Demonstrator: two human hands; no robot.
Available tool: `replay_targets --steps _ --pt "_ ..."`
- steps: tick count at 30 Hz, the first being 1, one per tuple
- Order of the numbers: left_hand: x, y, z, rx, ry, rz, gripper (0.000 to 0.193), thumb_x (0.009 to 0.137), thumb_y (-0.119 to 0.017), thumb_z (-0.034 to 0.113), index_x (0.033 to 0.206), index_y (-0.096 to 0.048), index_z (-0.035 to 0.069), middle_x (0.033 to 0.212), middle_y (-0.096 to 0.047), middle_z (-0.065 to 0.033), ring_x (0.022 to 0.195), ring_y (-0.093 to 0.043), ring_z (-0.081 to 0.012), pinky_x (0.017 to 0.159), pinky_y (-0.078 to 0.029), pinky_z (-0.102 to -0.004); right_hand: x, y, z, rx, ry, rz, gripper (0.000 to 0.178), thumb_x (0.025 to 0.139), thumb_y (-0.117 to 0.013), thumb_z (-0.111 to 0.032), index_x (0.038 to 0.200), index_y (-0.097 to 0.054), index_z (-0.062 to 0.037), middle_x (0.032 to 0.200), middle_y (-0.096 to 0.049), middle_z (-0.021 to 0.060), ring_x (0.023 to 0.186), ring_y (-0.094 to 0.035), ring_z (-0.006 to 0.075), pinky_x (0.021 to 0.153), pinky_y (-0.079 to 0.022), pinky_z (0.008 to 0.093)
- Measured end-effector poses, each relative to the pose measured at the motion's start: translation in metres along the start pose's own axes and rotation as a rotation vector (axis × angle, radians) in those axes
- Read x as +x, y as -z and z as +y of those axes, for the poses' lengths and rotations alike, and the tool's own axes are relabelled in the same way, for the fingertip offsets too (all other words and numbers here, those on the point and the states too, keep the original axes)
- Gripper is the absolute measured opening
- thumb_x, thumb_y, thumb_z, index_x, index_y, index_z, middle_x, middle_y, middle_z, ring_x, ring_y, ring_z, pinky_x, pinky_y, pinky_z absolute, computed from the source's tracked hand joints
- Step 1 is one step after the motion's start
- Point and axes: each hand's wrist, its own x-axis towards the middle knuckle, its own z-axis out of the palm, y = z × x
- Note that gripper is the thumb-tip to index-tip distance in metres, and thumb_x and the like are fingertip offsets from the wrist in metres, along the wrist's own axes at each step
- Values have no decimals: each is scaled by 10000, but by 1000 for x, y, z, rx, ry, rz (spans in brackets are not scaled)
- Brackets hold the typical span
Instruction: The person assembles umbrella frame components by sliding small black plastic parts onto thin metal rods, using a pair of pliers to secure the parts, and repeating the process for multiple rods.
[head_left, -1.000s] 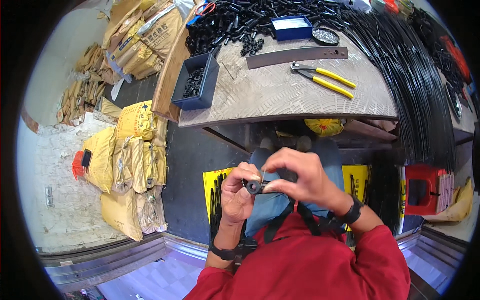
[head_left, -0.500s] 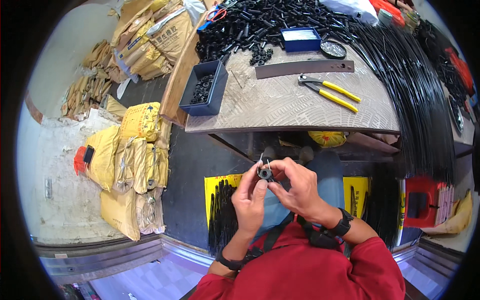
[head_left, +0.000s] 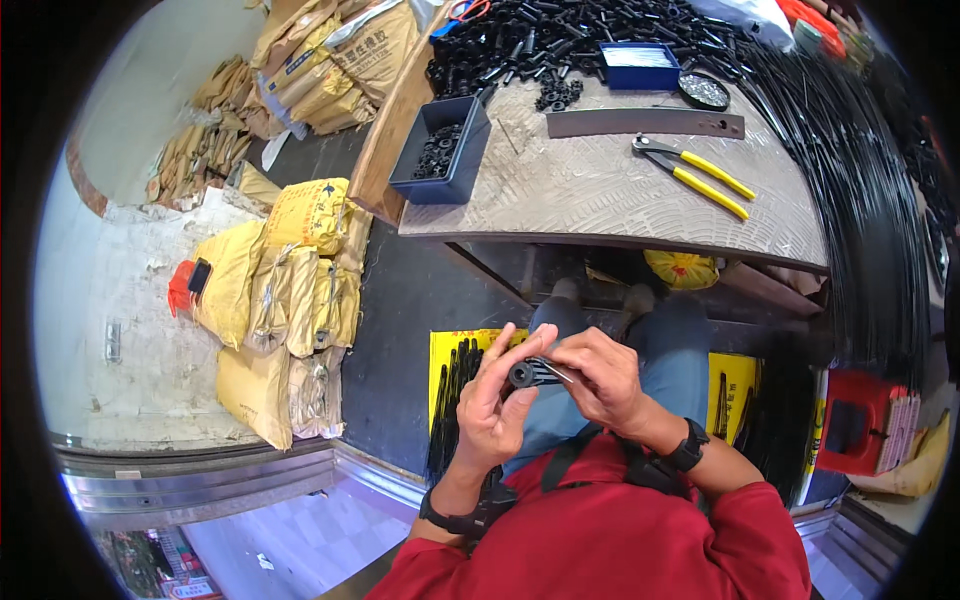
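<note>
Above my lap, my left hand (head_left: 490, 418) holds a short black cylindrical part (head_left: 521, 375) with a hole in its end, between thumb and fingers; the upper fingers stretch out past it. Just to its right, my right hand (head_left: 606, 382) is closed in a pinch on a thin metal strip or pin (head_left: 556, 369), slanting toward the black part. Whether the metal touches the part I cannot tell. Dark slats or rods show between the hands, their kind unclear.
Ahead is a worktable (head_left: 600, 205) with yellow-handled pliers (head_left: 695, 178), a flat metal bar (head_left: 645, 123), a blue bin of black rings (head_left: 438, 150), a blue box of pins (head_left: 640, 66) and a heap of black parts (head_left: 560, 40). Black rods (head_left: 850, 220) hang right; yellow sacks (head_left: 300, 290) lie left.
The view has shifted, so the table sits higher and further right. My left fingers have stretched out, and the metal pieces that stood upright by the black part now show slanted at my right hand.
</note>
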Motion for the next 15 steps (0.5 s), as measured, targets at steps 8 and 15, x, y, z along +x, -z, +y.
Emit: replay_targets --steps 8,15 --pt "0 -12 8 218 -73 61 241 834 -533 148 993 -503 -31 971 -628 -135 992 -585 -256 1028 -205 -484 -6 0 -4 -41 63 29 254 648 -642 28 893 -606 -29 809 -607 83 667 -605 212 526 -476 289" --pt "5 -10 -9 -13 -60 -12 291 715 -700 212 900 -580 22 892 -640 -102 932 -606 -242 1025 -194 -510 -10 9 5 129 47 -76 286 669 -636 25 948 -615 -34 805 -601 92 690 -599 232 559 -484 298"
